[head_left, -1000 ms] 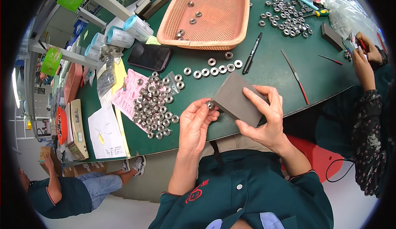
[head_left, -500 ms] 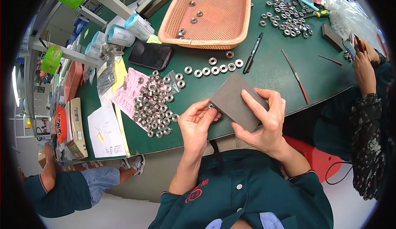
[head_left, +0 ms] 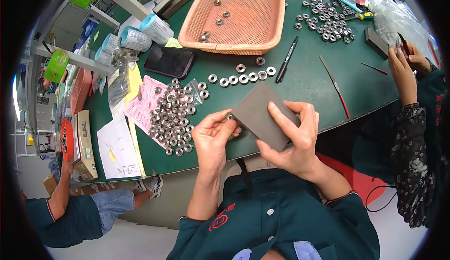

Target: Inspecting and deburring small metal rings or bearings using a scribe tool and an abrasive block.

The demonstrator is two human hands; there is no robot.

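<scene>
My right hand (head_left: 300, 140) grips a flat grey rectangular block (head_left: 263, 110), like a sanding block, with fingers on its top face and the thumb at its lower edge. Between the thumb and fingers of my left hand (head_left: 211, 138) is a small metal ring (head_left: 229, 117), close against the block's left corner; the fingers hide most of it. Both hands are above the table's near edge. Left of them lies a pile of metal rings (head_left: 171, 114), partly on pink paper (head_left: 145, 103). Beyond the block, several rings (head_left: 243, 79) stand in a row.
An orange plastic basket (head_left: 277, 30) with a few rings stands at the back. A black marker (head_left: 287, 60), a red-handled file (head_left: 338, 89) and a phone (head_left: 168, 62) lie about. More rings (head_left: 328, 18) are far right. A co-worker's hands (head_left: 402, 65) work at right; another person (head_left: 65, 213) is at left.
Both my hands have shifted slightly left with the block and the ring. The right co-worker's hands have moved a little left, and the left person's arm has risen toward the scale.
</scene>
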